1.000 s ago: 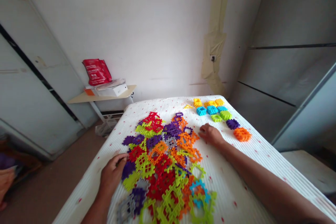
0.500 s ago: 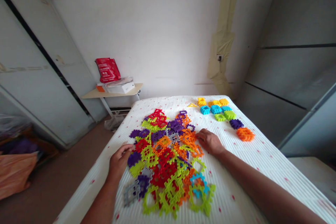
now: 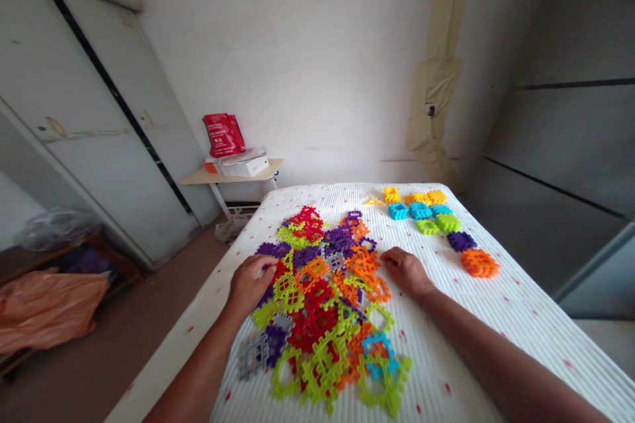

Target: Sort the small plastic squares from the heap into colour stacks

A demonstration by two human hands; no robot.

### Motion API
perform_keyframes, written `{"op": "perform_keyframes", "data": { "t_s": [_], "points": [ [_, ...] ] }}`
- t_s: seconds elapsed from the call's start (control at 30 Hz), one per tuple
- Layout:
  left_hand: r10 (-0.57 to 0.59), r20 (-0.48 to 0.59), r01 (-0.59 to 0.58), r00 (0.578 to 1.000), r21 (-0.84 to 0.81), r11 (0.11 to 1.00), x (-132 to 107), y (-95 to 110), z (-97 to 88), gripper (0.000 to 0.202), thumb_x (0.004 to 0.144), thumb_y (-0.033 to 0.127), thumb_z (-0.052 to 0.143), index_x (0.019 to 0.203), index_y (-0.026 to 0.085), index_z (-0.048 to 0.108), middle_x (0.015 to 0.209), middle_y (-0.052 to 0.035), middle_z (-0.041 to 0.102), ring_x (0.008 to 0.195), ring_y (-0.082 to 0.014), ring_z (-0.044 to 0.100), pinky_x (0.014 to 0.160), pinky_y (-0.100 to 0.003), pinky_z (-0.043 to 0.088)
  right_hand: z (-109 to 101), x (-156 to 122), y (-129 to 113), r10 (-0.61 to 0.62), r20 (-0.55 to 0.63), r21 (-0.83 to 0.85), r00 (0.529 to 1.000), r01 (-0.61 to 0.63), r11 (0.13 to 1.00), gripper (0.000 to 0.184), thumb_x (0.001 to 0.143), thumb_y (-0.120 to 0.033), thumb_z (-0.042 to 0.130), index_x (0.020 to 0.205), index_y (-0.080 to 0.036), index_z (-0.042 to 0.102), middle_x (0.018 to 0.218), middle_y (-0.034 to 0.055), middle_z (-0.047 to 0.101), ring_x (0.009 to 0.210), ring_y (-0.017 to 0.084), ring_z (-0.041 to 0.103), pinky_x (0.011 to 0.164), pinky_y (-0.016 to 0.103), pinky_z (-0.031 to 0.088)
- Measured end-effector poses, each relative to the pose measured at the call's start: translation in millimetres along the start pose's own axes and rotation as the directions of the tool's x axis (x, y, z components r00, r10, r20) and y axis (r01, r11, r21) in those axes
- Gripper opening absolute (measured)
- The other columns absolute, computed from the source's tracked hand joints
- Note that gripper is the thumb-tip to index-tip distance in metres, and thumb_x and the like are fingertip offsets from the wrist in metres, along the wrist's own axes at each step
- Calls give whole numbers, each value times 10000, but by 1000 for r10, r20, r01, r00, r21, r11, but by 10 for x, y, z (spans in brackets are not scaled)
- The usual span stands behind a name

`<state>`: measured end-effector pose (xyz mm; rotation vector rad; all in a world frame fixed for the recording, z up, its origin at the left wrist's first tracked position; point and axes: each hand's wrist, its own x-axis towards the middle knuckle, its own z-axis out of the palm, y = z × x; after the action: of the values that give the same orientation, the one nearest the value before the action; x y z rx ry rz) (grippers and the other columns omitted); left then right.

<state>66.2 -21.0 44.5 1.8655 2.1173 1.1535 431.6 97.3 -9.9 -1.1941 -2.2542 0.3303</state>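
A loose pile of flat plastic interlocking building pieces (image 3: 317,317) in red, green, purple, orange, grey and blue covers the middle of the bed. My left hand (image 3: 251,284) is at the pile's left edge, thumb and fingers bent together beside a red piece (image 3: 281,269). Whether anything is pinched there is hidden. On the other side, my right hand (image 3: 407,272) rests on the sheet with curled fingers, just right of the orange pieces (image 3: 364,264). The inside of that hand cannot be seen.
Sorted stacks stand at the far right of the bed: yellow (image 3: 391,195), blue (image 3: 420,211), green (image 3: 448,223), purple (image 3: 461,241) and orange (image 3: 479,264). A small side table (image 3: 198,178) holds a red bag (image 3: 223,135) and a white box (image 3: 253,166). Grey cabinets flank the bed.
My left hand has moved right and a little forward, its fingertips now over the pile's edge. My right hand stays beside the orange pieces, its fingers slightly more curled. The view has turned slightly left.
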Motion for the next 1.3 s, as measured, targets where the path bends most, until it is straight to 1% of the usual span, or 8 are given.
{"op": "perform_keyframes", "data": {
  "t_s": [0.27, 0.43, 0.63, 0.77, 0.9, 1.0, 1.13, 1.3],
  "points": [
    [102, 277, -147, 956, 148, 978, 379, 324, 300, 388, 618, 203, 590, 989, 245, 697, 1023, -56, 692, 1010, -245, 577, 927, -365, 401, -36, 7, -57, 72, 37, 11, 997, -72, 997, 255, 818, -139, 432, 889, -193, 670, 929, 50, 667, 871, 159, 604, 796, 239, 445],
    [63, 351, -141, 934, 199, 970, 498, 264, 441, 416, 588, 187, 566, 982, 223, 695, 988, -77, 697, 945, -268, 606, 849, -377, 436, -53, 21, -88, 84, 59, -15, 995, -83, 996, 241, 814, -131, 454, 897, -193, 673, 935, 45, 666, 880, 153, 607, 794, 226, 437],
    [90, 381, -167, 920, 173, 971, 588, 310, 393, 492, 593, 239, 571, 1076, 173, 642, 1075, -91, 674, 1016, -259, 598, 896, -351, 433, -67, 29, -123, 108, 52, 0, 993, -109, 994, 238, 816, -131, 462, 885, -196, 680, 927, 33, 674, 879, 148, 605, 793, 220, 430],
    [162, 304, -213, 939, 142, 967, 544, 642, 408, 527, 580, 265, 604, 1103, 201, 611, 1085, -71, 662, 1043, -274, 577, 909, -374, 429, -80, 40, -118, 135, 56, 24, 989, -136, 990, 244, 798, -127, 471, 891, -202, 683, 941, 33, 679, 893, 156, 607, 805, 231, 434],
    [278, 294, -305, 914, 48, 951, 381, 1103, 623, 569, 587, 207, 607, 1154, 216, 562, 1106, -61, 638, 1041, -247, 564, 925, -365, 417, -94, 67, -64, 184, 31, 148, 982, -187, 971, 258, 741, -99, 477, 860, -200, 682, 941, 29, 686, 900, 163, 612, 823, 247, 444],
    [374, 318, -396, 871, 4, 918, 277, 1387, 875, 565, 607, 176, 607, 1165, 233, 544, 1092, -57, 635, 1045, -246, 545, 931, -375, 408, -101, 93, -5, 283, -11, 349, 959, -261, 900, 240, 717, -111, 467, 809, -205, 667, 847, 4, 687, 813, 150, 618, 762, 247, 468],
    [460, 319, -480, 828, -19, 877, 227, 1626, 1220, 543, 615, 131, 605, 1147, 214, 537, 1116, -78, 618, 1058, -254, 524, 933, -390, 402, -136, 124, 68, 458, 61, 614, 887, -395, 683, 171, 687, -175, 478, 775, -187, 625, 559, -41, 570, 507, 112, 521, 489, 215, 420],
    [470, 353, -493, 809, -28, 870, 216, 1755, 1542, 545, 611, 131, 640, 1138, 227, 544, 988, -84, 639, 1027, -264, 546, 897, -399, 421, -263, 130, 149, 551, 59, 781, 833, -382, 494, 130, 615, -234, 548, 728, -181, 584, 492, -66, 501, 433, 83, 443, 422, 198, 355]
  ]
}}
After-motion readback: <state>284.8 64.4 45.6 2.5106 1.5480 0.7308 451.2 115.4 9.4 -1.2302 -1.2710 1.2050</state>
